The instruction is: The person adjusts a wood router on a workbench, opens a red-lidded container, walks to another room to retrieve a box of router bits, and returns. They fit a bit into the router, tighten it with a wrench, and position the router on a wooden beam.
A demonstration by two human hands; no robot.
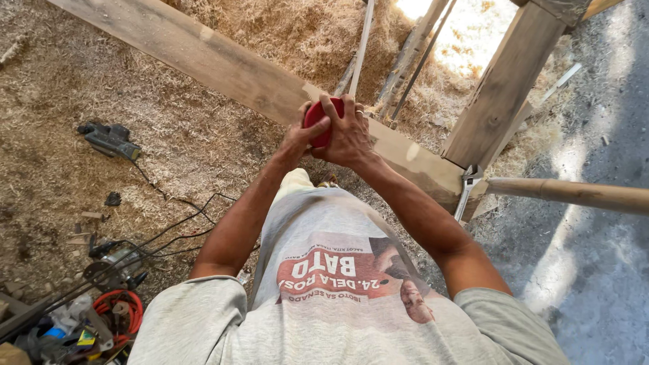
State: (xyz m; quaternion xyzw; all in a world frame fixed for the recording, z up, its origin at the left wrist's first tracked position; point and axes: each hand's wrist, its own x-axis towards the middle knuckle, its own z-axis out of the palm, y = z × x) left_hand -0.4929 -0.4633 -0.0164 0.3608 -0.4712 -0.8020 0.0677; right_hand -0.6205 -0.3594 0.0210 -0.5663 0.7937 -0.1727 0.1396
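Both hands meet in front of the person's body, above a long wooden beam (230,67) that crosses the view diagonally. Between them is a small red round object (319,120); I cannot tell exactly what kind of thing it is. The left hand (297,138) holds it from the left side, with the thumb pressed on the red surface. The right hand (349,135) covers it from the right, and its fingers (332,108) curl over the top edge, so both hands are closed around the object. The object is just above the near edge of the beam, but I cannot tell if it touches the wood.

The beam meets a wooden post (503,84) on the right. A metal clamp (466,189) sits at this corner, and a round wooden handle (574,195) goes from there to the right edge.

The floor (61,81) is covered with sawdust and shavings. On it, to the left, lies a dark power tool (109,140) with a black cable (172,203). Lower left there is another power tool (115,263), and beside it a red coiled hose (122,307) among small items.
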